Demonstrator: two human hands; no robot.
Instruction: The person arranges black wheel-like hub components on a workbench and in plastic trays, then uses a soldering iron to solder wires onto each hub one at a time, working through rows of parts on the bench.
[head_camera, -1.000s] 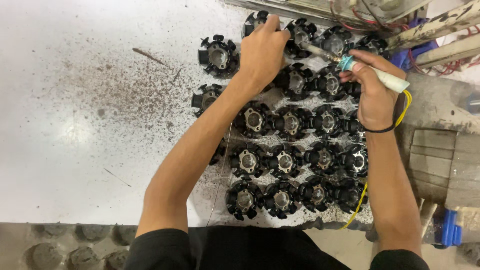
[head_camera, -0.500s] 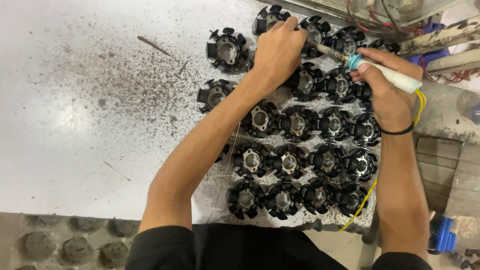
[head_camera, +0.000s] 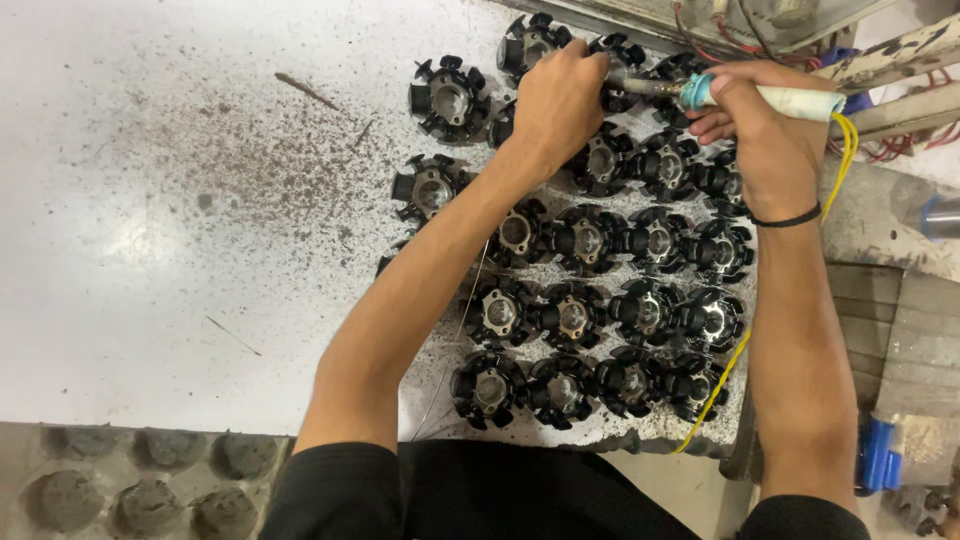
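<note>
Right hand (head_camera: 760, 135) fingers clenched around soldering iron (head_camera: 740, 96)

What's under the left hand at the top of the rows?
The left hand rests on a black round part, of which only an edge shows. The soldering iron in the right hand points there; its tip contact is hidden.

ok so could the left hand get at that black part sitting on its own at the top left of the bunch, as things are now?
Probably yes. The left hand rests on a part in the top row, and the lone black part sits just beside it on the white table, with nothing between them. The right hand holds the soldering iron on the other side.
</note>
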